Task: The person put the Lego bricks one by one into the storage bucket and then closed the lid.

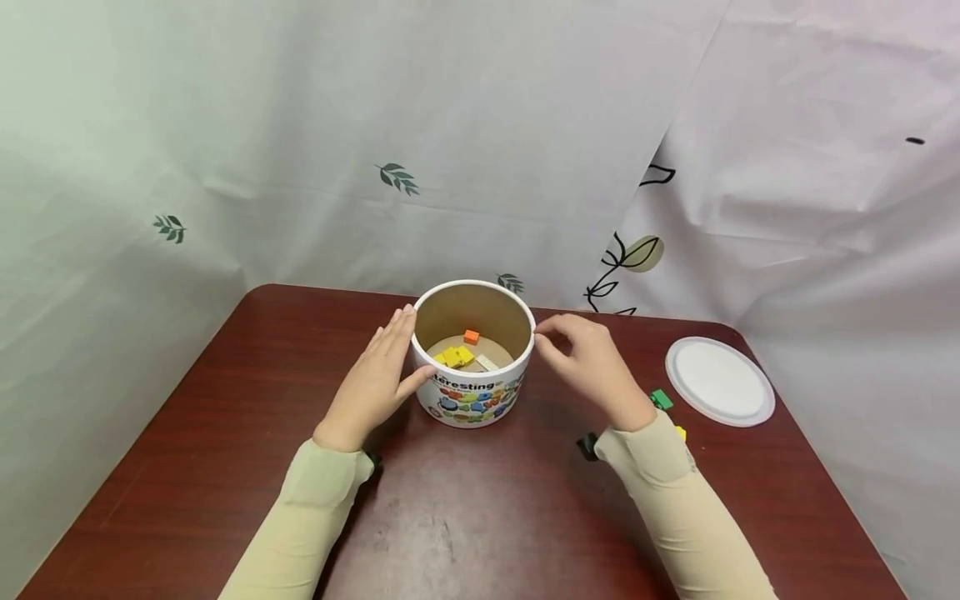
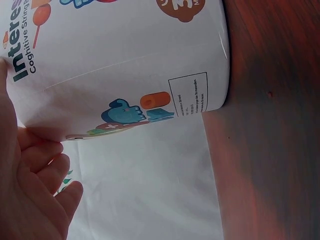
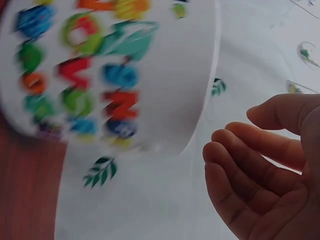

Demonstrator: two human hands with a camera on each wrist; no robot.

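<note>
A round white bucket (image 1: 468, 414) with colourful letters and pictures on its wall stands upright on the table, its top uncovered. Yellow bricks (image 1: 454, 357), an orange brick (image 1: 471, 337) and a white brick (image 1: 487, 363) lie on its floor. Along the bucket's left side, my left hand (image 1: 371, 375) rests with extended fingers, thumb near the front rim. In the left wrist view, fingertips (image 2: 56, 149) meet the printed wall. My right hand (image 1: 588, 362) is at the right rim, fingers loosely bent and holding nothing. The right wrist view shows a gap between that hand (image 3: 265, 175) and the bucket.
A white round lid (image 1: 720, 381) lies flat at the table's right side. Beside my right forearm are a green brick (image 1: 661, 399) and a partly hidden yellow piece (image 1: 681, 433). A white curtain (image 1: 315, 217) with leaf prints hangs behind the dark red table (image 1: 465, 508).
</note>
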